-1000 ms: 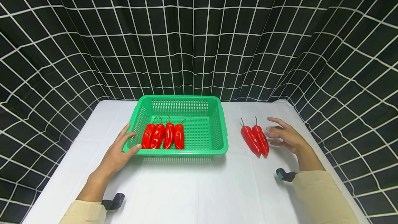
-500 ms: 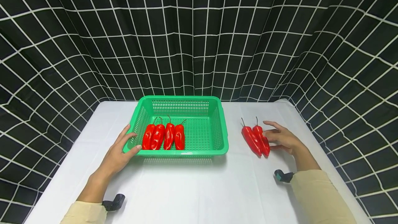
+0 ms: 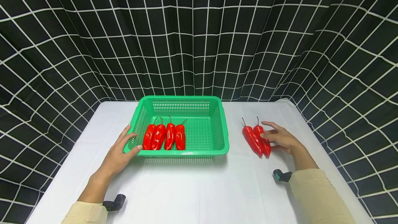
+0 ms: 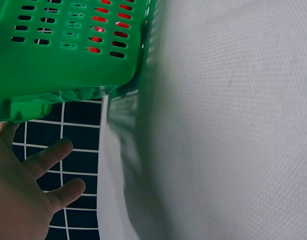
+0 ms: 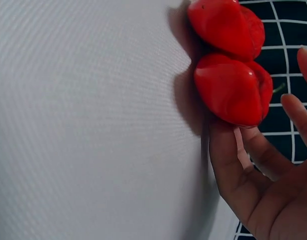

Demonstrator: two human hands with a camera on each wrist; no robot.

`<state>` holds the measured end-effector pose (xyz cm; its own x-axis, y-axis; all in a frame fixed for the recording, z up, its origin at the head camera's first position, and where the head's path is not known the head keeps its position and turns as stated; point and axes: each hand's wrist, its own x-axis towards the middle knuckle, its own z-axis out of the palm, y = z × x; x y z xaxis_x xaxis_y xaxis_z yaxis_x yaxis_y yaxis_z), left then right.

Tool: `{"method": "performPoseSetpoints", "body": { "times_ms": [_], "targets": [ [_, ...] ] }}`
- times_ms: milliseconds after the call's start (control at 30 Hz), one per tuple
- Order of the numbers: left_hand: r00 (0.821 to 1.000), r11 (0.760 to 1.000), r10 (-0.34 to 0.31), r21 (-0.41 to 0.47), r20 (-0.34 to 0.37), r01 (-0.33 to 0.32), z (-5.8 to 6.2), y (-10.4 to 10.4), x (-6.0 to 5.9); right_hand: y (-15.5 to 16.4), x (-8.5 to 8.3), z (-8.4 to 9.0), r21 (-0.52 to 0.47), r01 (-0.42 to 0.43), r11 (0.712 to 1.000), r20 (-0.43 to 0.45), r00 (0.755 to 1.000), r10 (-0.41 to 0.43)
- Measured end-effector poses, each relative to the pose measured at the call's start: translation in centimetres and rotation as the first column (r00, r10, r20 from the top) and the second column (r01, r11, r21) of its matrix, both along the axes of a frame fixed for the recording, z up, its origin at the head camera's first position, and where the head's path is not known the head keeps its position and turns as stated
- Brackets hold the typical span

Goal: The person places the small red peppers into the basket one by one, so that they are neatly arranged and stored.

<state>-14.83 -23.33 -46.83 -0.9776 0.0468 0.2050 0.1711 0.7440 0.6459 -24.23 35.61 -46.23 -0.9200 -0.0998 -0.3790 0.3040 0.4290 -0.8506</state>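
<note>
Two red peppers lie side by side on the white cloth to the right of the basket: a left pepper (image 3: 252, 140) and a right pepper (image 3: 266, 148). My right hand (image 3: 284, 139) is at the right pepper, with some fingers reaching over it in the head view. In the right wrist view, fingers touch the near pepper (image 5: 231, 92) from beside and below, while others are spread apart from it. My left hand (image 3: 116, 155) rests at the left front corner of the green basket (image 3: 183, 152), fingers extended along its rim. Several red peppers (image 3: 169, 137) lie in the basket's left half.
A white cloth (image 3: 199, 186) covers the table. Black curtain (image 3: 199, 44) with a white grid surrounds it at the back and sides. A small dark camera sits at each wrist, a left one (image 3: 116, 202) and a right one (image 3: 281, 175).
My right hand has moved left, from beside the right pepper to over and against it. My left hand stays at the basket's corner.
</note>
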Motion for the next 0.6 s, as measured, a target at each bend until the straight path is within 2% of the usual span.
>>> {"method": "performPoseSetpoints", "body": {
  "times_ms": [333, 600],
  "targets": [
    [1.0, 1.0, -0.002, -0.004, -0.004, 0.002, 0.02, -0.01, 0.07, -0.56, -0.19, -0.17, 0.098, -0.024, 0.995, 0.018, 1.0, 0.022],
    [1.0, 1.0, -0.001, 0.003, -0.011, 0.001, 0.03, 0.04, 0.07, -0.82, -0.53, -0.28, 0.183, -0.052, 0.982, -0.005, 0.999, 0.054]
  ]
}}
